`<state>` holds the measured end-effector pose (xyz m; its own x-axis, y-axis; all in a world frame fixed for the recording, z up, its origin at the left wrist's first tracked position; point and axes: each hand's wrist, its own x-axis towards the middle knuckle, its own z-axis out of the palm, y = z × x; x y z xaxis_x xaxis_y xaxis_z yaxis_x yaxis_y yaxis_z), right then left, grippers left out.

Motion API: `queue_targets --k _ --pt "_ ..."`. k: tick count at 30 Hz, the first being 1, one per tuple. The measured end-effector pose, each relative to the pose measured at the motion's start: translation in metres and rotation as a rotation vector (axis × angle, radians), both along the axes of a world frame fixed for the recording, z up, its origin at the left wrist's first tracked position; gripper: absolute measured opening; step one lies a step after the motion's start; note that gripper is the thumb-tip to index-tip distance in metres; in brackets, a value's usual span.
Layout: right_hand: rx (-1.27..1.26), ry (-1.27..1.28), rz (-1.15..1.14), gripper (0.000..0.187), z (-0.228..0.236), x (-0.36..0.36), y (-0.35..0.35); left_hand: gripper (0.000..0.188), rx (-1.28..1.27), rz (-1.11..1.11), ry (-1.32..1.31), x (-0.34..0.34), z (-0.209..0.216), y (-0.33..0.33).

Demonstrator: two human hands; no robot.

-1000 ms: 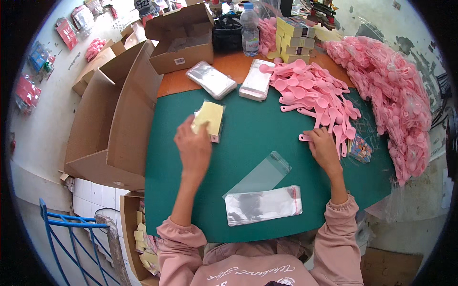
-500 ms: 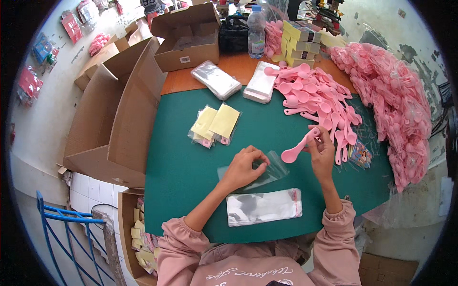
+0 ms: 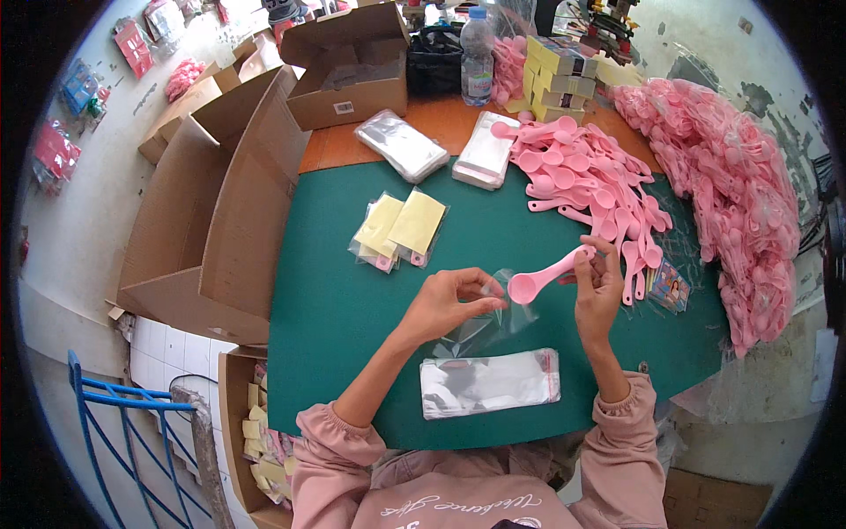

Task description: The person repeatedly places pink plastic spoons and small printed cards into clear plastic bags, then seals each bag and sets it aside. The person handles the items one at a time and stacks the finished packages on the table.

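With left hand, pinching a clear bag between thumb and fingers; with right hand, clamping a pink spoon by its handle end above the green mat, apparently to leave the bowl free at the bag's far right.

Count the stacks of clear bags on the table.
3: the front stack, on the table's near side; the left stack, behind the yellow cards; the right stack, beside the spoons. More may be hidden.

From the mat's centre: spoon pile at one o'clock, packets at ten, bag stack at six.
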<state>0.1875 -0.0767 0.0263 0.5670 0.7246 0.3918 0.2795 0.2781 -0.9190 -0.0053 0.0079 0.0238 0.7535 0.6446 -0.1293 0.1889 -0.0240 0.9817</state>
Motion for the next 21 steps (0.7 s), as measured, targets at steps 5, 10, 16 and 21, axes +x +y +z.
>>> queue_targets --k 5,10,16,21 --pt "0.039 0.032 0.001 0.017 0.000 0.003 0.000 0.017 0.089 -0.043 -0.039 -0.005 0.036 0.002" --pt "0.144 0.076 0.033 0.015 0.014 -0.007 0.001 0.028 -0.074 0.026 -0.001 -0.004 0.023 0.011" --pt "0.104 0.034 0.030 0.016 0.015 -0.009 0.000 0.038 -0.143 0.021 -0.073 -0.002 0.013 0.020" --pt "0.125 0.017 0.022 0.016 0.016 -0.014 0.000 0.038 -0.143 0.012 -0.044 0.001 0.019 0.017"
